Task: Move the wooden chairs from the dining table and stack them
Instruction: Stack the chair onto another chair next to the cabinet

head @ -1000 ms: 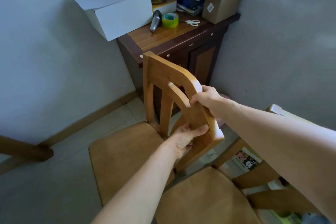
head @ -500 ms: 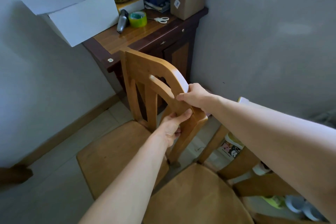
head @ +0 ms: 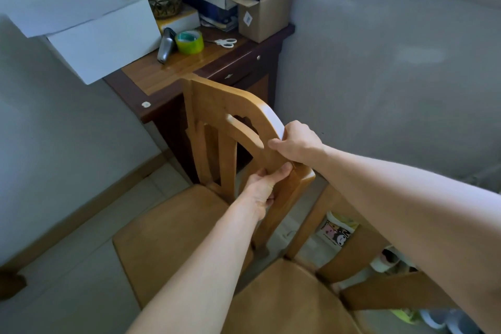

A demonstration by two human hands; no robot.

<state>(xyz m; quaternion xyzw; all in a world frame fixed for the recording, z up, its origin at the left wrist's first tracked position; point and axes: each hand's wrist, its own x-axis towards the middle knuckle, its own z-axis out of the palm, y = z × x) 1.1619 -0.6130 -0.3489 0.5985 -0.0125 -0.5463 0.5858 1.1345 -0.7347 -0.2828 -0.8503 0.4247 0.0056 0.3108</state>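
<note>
item: wooden chair (head: 173, 247), light brown, slatted back with a curved top rail; stands in the room's corner, its back toward a dark wooden cabinet (head: 173, 89) and close in front of it.
holder: a person, both arms bare. right hand (head: 296, 144) closed over the top rail near its right end, fingers wrapped round the far side. left hand (head: 264, 184) just below it, clasped round the curved inner bar of the back, thumb on the near face. both grips firm on the chair back.
adjacent: second wooden chair (head: 284, 304), same make, beside the first on its right, seat toward the viewer, partly under the person's right arm.
on the cabinet top: white box (head: 105, 43) overhanging the left edge; roll of green tape (head: 189, 42); white-handled scissors (head: 225, 42); cardboard box (head: 267, 12) holding papers; stacked folders behind.
floor: pale tiles, wooden skirting along the left wall.
</note>
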